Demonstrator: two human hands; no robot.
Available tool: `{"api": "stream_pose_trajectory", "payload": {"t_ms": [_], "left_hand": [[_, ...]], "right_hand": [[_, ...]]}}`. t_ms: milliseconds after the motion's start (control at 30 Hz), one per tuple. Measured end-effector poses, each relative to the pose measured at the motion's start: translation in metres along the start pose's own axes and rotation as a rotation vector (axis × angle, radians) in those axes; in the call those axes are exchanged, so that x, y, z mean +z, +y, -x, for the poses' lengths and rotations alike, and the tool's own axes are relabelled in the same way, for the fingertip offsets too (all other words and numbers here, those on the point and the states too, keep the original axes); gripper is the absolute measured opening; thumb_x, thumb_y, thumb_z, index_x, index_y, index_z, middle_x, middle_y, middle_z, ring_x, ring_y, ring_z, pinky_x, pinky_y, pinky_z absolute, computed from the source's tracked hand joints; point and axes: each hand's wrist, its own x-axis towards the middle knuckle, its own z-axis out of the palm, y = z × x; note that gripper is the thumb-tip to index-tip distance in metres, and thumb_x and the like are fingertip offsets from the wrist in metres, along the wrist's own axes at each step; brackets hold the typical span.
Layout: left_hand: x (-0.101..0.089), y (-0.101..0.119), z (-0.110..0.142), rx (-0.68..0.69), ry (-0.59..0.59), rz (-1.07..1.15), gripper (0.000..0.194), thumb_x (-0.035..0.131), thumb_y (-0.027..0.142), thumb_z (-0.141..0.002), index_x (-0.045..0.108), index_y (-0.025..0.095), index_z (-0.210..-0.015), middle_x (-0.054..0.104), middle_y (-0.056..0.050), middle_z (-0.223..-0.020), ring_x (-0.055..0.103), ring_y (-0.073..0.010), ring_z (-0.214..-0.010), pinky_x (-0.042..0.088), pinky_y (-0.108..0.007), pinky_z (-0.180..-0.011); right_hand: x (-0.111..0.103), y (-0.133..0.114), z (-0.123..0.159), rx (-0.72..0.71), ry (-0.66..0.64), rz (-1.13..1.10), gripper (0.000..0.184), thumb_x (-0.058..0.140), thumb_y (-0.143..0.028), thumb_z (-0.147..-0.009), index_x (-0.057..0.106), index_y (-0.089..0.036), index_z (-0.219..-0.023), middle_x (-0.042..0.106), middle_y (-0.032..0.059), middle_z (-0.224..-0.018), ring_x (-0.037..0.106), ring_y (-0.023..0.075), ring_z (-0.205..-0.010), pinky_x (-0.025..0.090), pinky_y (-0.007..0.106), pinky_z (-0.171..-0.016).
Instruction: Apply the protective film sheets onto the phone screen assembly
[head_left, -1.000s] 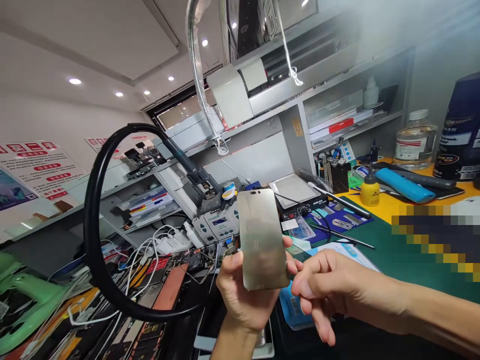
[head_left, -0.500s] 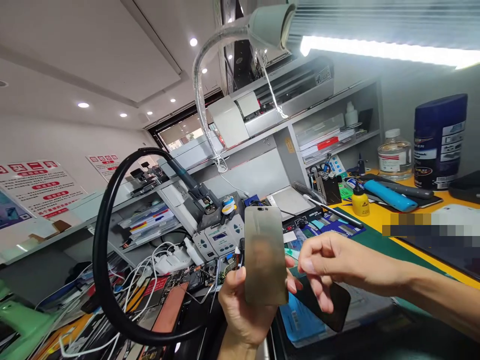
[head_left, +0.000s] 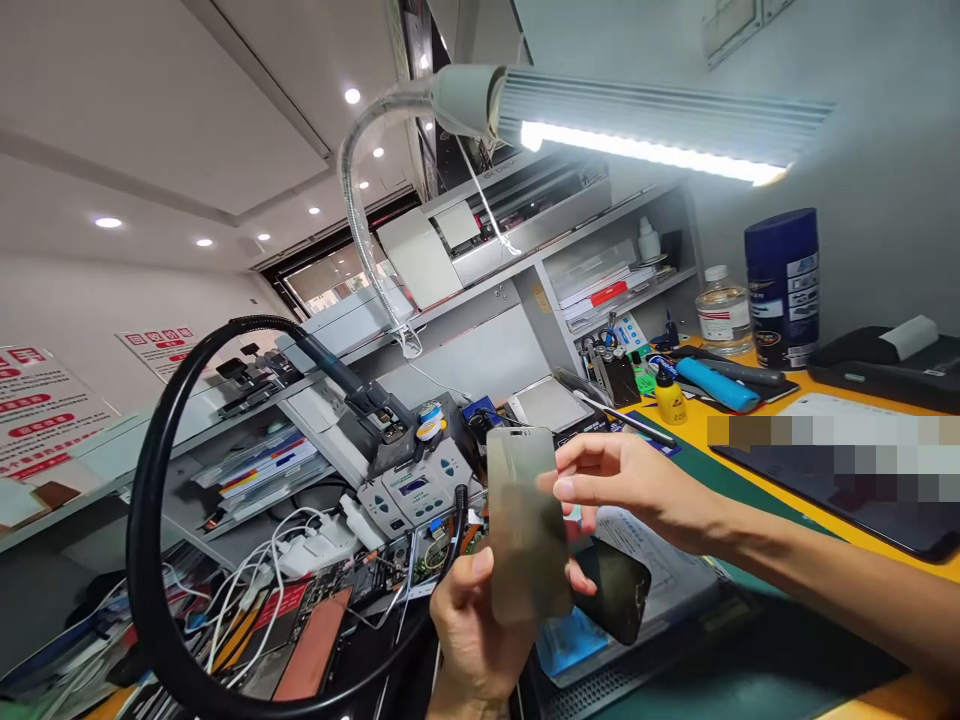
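Note:
My left hand (head_left: 472, 635) holds a thin, grey, phone-shaped screen panel (head_left: 525, 525) upright by its lower part, thumb on the front. My right hand (head_left: 626, 480) reaches in from the right, fingers loosely bent and apart, its fingertips at the panel's right edge near the top. Nothing shows between those fingers. Below the right hand a dark phone (head_left: 615, 590) with a cracked face lies on a blue pad on the green mat (head_left: 750, 490).
A gooseneck desk lamp (head_left: 645, 125) shines overhead. A thick black hose (head_left: 161, 470) loops at left over cables and circuit boards. A rework station (head_left: 412, 485) stands behind the panel. Bottles, a blue can (head_left: 781, 285) and tools line the yellow bench at right.
The view has tilted up and turned right, so the lamp now shows fully. My right hand rose from the panel's lower right edge to its upper right edge. The left hand keeps its grip.

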Motion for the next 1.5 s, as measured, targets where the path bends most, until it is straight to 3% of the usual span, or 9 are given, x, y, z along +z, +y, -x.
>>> {"api": "stream_pose_trajectory", "payload": {"t_ms": [167,300,467,767,1033,1167,1333,1433,1500], "left_hand": [[0.003,-0.003,0.001,-0.033,-0.019,-0.031,0.048,0.056,0.039,-0.081,0.075,0.009,-0.114,0.076,-0.02,-0.108,0.072,-0.0354,-0.084,0.05,-0.05,-0.086],[0.0,-0.002,0.001,-0.077,-0.043,-0.027,0.05,0.056,0.043,-0.084,0.076,0.006,-0.113,0.076,-0.023,-0.111,0.072,-0.0365,-0.088,0.052,-0.051,-0.087],[-0.007,-0.002,0.001,-0.133,-0.087,-0.021,0.052,0.051,0.045,-0.09,0.077,0.007,-0.115,0.075,-0.022,-0.113,0.073,-0.0373,-0.091,0.052,-0.052,-0.089],[-0.02,-0.003,0.0,-0.181,-0.137,0.007,0.047,0.06,0.047,-0.088,0.077,0.013,-0.115,0.073,-0.019,-0.122,0.071,-0.0356,-0.101,0.054,-0.05,-0.09],[-0.02,0.009,0.005,-0.238,-0.188,0.026,0.059,0.061,0.05,-0.089,0.068,0.007,-0.13,0.071,-0.018,-0.125,0.069,-0.0299,-0.103,0.056,-0.042,-0.088],[-0.028,0.009,0.008,-0.254,-0.199,-0.001,0.067,0.062,0.056,-0.087,0.07,0.001,-0.124,0.076,-0.019,-0.106,0.071,-0.0292,-0.092,0.055,-0.039,-0.084],[-0.038,0.004,0.007,-0.272,-0.203,0.019,0.069,0.063,0.057,-0.085,0.069,0.002,-0.126,0.076,-0.019,-0.108,0.07,-0.0297,-0.098,0.054,-0.039,-0.087],[-0.038,0.002,0.01,-0.311,-0.217,0.041,0.072,0.064,0.057,-0.084,0.068,-0.001,-0.127,0.076,-0.02,-0.11,0.071,-0.0308,-0.098,0.053,-0.04,-0.09],[-0.036,0.0,0.014,-0.33,-0.217,0.071,0.069,0.066,0.055,-0.084,0.068,0.003,-0.129,0.074,-0.018,-0.117,0.07,-0.0309,-0.103,0.053,-0.041,-0.092]], "right_hand": [[-0.001,0.002,0.0,0.008,0.027,0.034,0.039,0.087,-0.047,-0.073,0.062,-0.016,-0.072,0.066,-0.0017,-0.063,0.064,0.0143,-0.055,0.044,0.024,-0.054],[-0.005,0.001,-0.001,0.007,0.034,0.048,0.04,0.087,-0.048,-0.072,0.066,-0.014,-0.068,0.067,-0.0004,-0.066,0.06,0.012,-0.058,0.046,0.023,-0.056],[-0.004,0.001,0.0,0.066,-0.049,0.016,0.042,0.088,-0.05,-0.07,0.065,-0.015,-0.067,0.068,0.0002,-0.066,0.063,0.014,-0.057,0.051,0.027,-0.057],[-0.007,0.002,-0.001,0.085,-0.111,-0.006,0.035,0.086,-0.044,-0.076,0.067,-0.015,-0.07,0.068,-0.0005,-0.063,0.069,0.0167,-0.059,0.051,0.026,-0.058],[-0.009,-0.001,-0.003,0.087,-0.191,-0.026,0.048,0.079,-0.059,-0.078,0.071,-0.012,-0.07,0.072,0.0065,-0.068,0.065,0.0156,-0.059,0.053,0.03,-0.064],[-0.015,0.0,-0.008,0.082,-0.114,-0.036,0.046,0.078,-0.056,-0.08,0.073,-0.011,-0.078,0.073,0.0078,-0.072,0.066,0.0151,-0.061,0.054,0.029,-0.064],[-0.018,0.008,-0.014,0.027,0.081,-0.034,0.042,0.079,-0.052,-0.081,0.065,-0.013,-0.074,0.068,0.0025,-0.072,0.063,0.0123,-0.06,0.052,0.024,-0.055],[-0.011,0.012,-0.012,0.015,0.075,-0.009,0.041,0.082,-0.05,-0.079,0.069,-0.013,-0.091,0.069,0.0028,-0.079,0.064,0.0137,-0.065,0.053,0.024,-0.053],[-0.003,0.013,-0.008,0.015,0.043,-0.001,0.049,0.09,-0.043,-0.071,0.068,-0.016,-0.105,0.069,0.0006,-0.079,0.063,0.0142,-0.067,0.054,0.025,-0.055]]}}
